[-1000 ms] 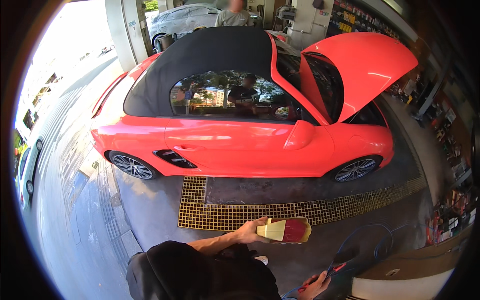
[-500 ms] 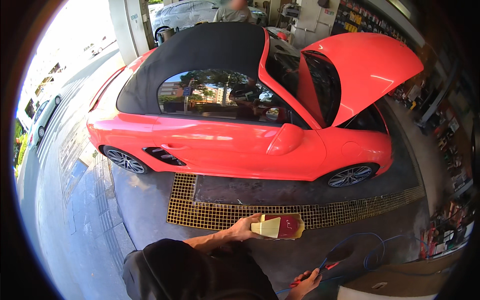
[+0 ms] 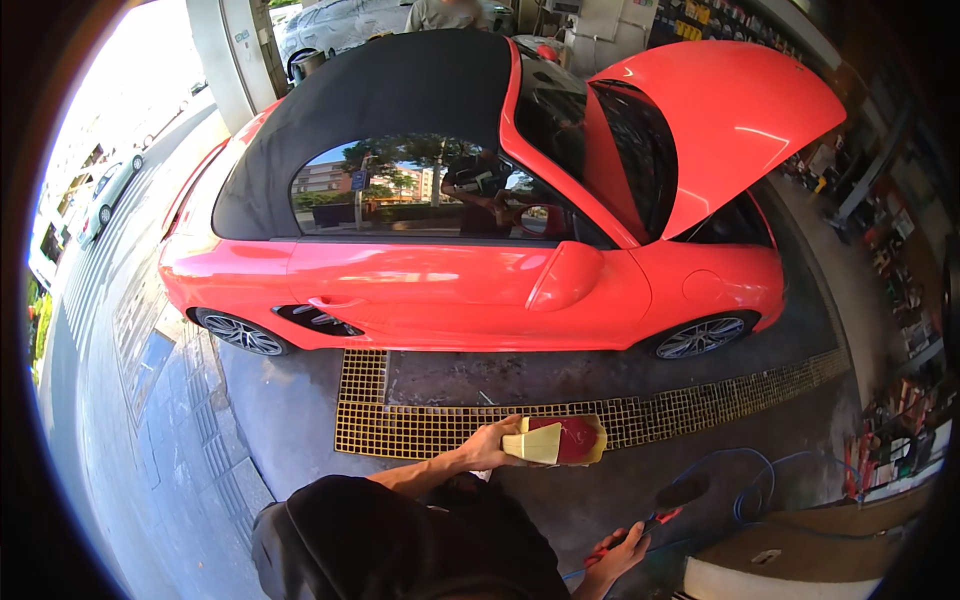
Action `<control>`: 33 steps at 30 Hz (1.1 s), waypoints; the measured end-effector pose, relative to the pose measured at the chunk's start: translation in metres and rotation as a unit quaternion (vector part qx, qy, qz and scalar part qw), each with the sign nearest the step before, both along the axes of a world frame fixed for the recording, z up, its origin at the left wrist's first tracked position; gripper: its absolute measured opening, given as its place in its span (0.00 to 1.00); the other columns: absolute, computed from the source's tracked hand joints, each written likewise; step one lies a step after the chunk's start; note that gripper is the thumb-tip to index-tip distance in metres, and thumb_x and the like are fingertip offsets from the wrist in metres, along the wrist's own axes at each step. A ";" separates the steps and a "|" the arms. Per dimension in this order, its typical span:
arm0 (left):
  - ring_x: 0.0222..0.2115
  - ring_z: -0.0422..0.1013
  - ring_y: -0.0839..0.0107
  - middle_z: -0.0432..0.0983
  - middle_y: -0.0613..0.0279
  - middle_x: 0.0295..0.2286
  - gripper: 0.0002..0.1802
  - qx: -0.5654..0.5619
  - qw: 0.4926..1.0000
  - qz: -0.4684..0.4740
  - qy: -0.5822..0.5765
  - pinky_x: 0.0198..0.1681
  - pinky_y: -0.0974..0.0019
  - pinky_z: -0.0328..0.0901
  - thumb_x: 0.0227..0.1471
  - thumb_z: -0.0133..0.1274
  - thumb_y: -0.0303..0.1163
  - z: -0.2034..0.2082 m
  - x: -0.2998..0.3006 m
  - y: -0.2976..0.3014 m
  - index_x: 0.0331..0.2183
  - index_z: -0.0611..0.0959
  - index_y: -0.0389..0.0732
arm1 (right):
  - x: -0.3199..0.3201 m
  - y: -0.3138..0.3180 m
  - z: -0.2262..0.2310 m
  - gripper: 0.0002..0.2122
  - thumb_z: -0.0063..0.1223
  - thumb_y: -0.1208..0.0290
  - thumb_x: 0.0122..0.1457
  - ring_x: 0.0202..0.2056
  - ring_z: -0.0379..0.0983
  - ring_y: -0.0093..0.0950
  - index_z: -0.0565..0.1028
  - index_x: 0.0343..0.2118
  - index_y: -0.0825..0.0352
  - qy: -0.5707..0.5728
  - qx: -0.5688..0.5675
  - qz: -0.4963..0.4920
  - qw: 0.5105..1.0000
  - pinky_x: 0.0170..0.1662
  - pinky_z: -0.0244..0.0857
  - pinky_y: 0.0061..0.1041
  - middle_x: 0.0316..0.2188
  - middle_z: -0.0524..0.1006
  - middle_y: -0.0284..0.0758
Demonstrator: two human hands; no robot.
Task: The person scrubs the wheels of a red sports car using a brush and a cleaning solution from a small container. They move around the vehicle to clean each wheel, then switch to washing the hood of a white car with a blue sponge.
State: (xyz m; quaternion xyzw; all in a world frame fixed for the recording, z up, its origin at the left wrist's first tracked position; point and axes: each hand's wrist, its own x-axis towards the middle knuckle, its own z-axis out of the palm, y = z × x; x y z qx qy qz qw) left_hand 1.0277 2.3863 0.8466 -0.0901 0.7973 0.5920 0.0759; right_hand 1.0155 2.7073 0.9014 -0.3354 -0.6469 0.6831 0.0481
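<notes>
My left hand (image 3: 487, 446) is closed on the end of a small open-topped box (image 3: 576, 440), dark red and pale yellow, held level out in front of me. Low on the right, my right hand (image 3: 622, 553) wraps round a red-and-black handheld tool (image 3: 652, 525). A blurred dark oval shows just past the tool's front end; I cannot tell whether it belongs to it. A thin blue hose (image 3: 768, 470) runs close by the tool. Beyond both hands stands a red car (image 3: 450, 295) with a black soft top (image 3: 370, 130) and its front lid raised.
Yellow floor grating (image 3: 430, 425) runs along the car's near side. A brown board-like piece (image 3: 800, 545) lies at the lower right, near cluttered shelves (image 3: 905, 435). Behind the car, a person (image 3: 445, 14) stands beside another car. The street opens on the left.
My right hand has risen slightly with the tool, and the blue hose has shifted. The left hand keeps its hold on the box. The view has moved a little.
</notes>
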 end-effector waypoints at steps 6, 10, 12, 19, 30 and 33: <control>0.68 0.55 0.51 0.59 0.39 0.65 0.36 0.021 0.999 0.026 0.004 0.68 0.57 0.56 0.43 0.72 0.44 -0.010 -0.008 -0.003 0.52 0.82 0.39 | -0.017 -0.011 0.000 0.13 0.51 0.56 0.68 0.13 0.60 0.19 0.67 0.42 0.62 -0.003 -0.011 0.023 1.000 0.13 0.52 0.22 0.21 0.66 0.28; 0.67 0.56 0.50 0.58 0.38 0.65 0.34 0.006 1.000 0.029 0.011 0.66 0.57 0.58 0.43 0.72 0.44 -0.024 -0.014 -0.006 0.49 0.83 0.38 | -0.030 -0.016 -0.002 0.13 0.52 0.55 0.68 0.13 0.60 0.20 0.66 0.39 0.60 -0.007 -0.022 0.042 0.999 0.14 0.52 0.22 0.22 0.67 0.28; 0.67 0.56 0.50 0.58 0.38 0.65 0.32 -0.004 0.999 0.030 0.016 0.66 0.57 0.59 0.43 0.71 0.44 -0.027 -0.018 -0.007 0.47 0.83 0.37 | -0.036 -0.017 -0.003 0.13 0.52 0.56 0.68 0.13 0.60 0.20 0.66 0.38 0.59 -0.004 -0.027 0.054 0.998 0.14 0.52 0.22 0.22 0.67 0.28; 0.67 0.56 0.51 0.60 0.37 0.64 0.28 -0.021 0.999 0.017 0.022 0.65 0.56 0.61 0.41 0.71 0.37 -0.032 -0.041 0.001 0.45 0.83 0.36 | -0.063 -0.011 -0.001 0.13 0.52 0.58 0.68 0.12 0.61 0.19 0.65 0.37 0.61 -0.002 -0.043 0.087 0.995 0.13 0.53 0.21 0.20 0.67 0.28; 0.67 0.56 0.51 0.70 0.43 0.60 0.30 -0.030 0.990 0.140 -0.007 0.65 0.56 0.61 0.41 0.64 0.29 -0.020 -0.109 0.120 0.51 0.82 0.39 | -0.187 0.126 -0.034 0.12 0.51 0.58 0.69 0.12 0.60 0.20 0.65 0.38 0.61 0.004 -0.063 0.207 0.976 0.14 0.54 0.23 0.19 0.67 0.29; 0.65 0.61 0.50 0.56 0.40 0.67 0.41 -0.049 0.984 0.173 -0.014 0.65 0.59 0.60 0.40 0.67 0.31 -0.027 -0.139 0.167 0.59 0.75 0.35 | -0.245 0.182 -0.034 0.12 0.51 0.59 0.69 0.12 0.60 0.20 0.65 0.37 0.61 0.024 -0.036 0.266 0.963 0.14 0.55 0.23 0.19 0.66 0.29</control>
